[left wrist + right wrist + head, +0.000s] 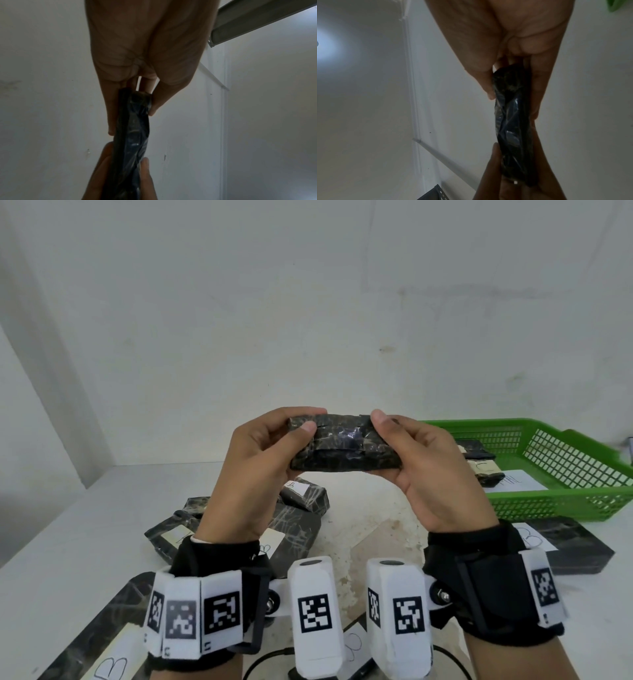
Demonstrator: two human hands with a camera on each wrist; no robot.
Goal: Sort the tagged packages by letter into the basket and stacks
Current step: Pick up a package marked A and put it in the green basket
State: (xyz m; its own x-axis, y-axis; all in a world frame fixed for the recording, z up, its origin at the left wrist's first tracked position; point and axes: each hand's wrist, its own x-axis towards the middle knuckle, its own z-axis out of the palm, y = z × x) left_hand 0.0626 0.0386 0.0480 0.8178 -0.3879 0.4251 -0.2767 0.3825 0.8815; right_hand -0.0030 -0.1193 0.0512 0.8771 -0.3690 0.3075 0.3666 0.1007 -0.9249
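Both hands are up off the desk (85, 529) holding a dark package (344, 448), so there's open air under them. Straight below is a loose pile of packages (298, 518) that clogs the middle of the desk. On the right the green basket (561, 474) sits with its walls up, a couple of packages inside, and a flat B-tagged package (579, 542) lies just in front of it. Another B package (102, 642) takes the near left corner. The far left of the desk is bare, and so is the strip along the back wall (308, 320).
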